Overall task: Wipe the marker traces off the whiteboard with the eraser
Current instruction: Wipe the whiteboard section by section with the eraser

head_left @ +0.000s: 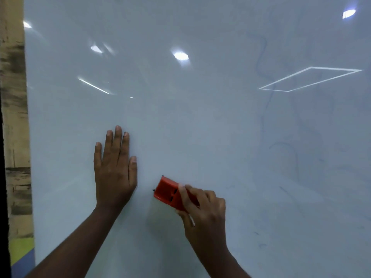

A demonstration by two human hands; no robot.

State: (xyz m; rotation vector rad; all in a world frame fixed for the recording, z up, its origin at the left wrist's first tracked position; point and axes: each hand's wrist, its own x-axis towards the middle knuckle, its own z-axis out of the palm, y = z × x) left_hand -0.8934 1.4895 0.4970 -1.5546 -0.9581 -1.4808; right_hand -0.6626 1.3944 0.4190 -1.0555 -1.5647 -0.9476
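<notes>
A glossy whiteboard (200,117) fills almost the whole view. My right hand (202,209) grips a red eraser (166,191) and holds it flat against the board, low and near the middle. Just left of the eraser, my left hand (114,167) lies palm-down on the board with its fingers spread, holding nothing. Faint blue marker traces (263,57) run down the right part of the board, with more smudged lines (289,149) lower on the right. The board area around both hands looks free of marks.
A wooden panel (14,117) borders the board's left edge, with a yellow and blue strip (22,255) below it. Ceiling lights reflect on the board as bright spots (180,56) and a rectangular outline (309,79).
</notes>
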